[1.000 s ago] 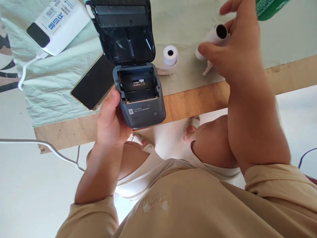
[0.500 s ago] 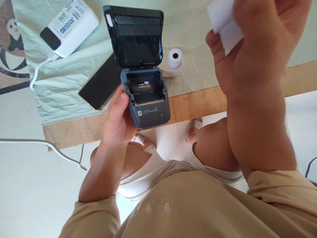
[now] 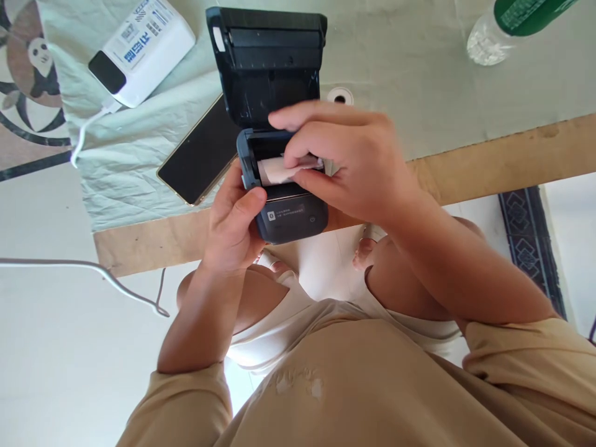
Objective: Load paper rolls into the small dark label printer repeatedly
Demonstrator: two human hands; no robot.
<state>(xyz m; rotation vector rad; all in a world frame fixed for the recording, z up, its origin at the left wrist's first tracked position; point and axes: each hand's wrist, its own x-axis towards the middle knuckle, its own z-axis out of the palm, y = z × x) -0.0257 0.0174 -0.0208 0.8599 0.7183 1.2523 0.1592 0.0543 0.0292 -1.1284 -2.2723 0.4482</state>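
Observation:
My left hand (image 3: 237,220) grips the left side of a small dark label printer (image 3: 293,220), its thumb on the front edge. The printer's lid (image 3: 272,68) stands up, hinged open at the back. Inside the paper bay lies a white paper roll (image 3: 275,171). My right hand (image 3: 349,158) reaches over the bay and pinches the paper's loose end between thumb and fingers. That hand covers the right part of the bay. Just behind it, a second paper roll (image 3: 340,95) on the table is partly hidden.
A phone (image 3: 200,155) lies left of the printer. Farther left is a white power bank (image 3: 144,53) with a white cable (image 3: 84,130) plugged in. A bottle with a green label (image 3: 526,15) is at the back right. The wooden table edge (image 3: 149,245) runs in front.
My right hand has come down and left from the upper right, bringing the white paper into the printer's bay. My left hand still holds the printer. The bottle has come into view.

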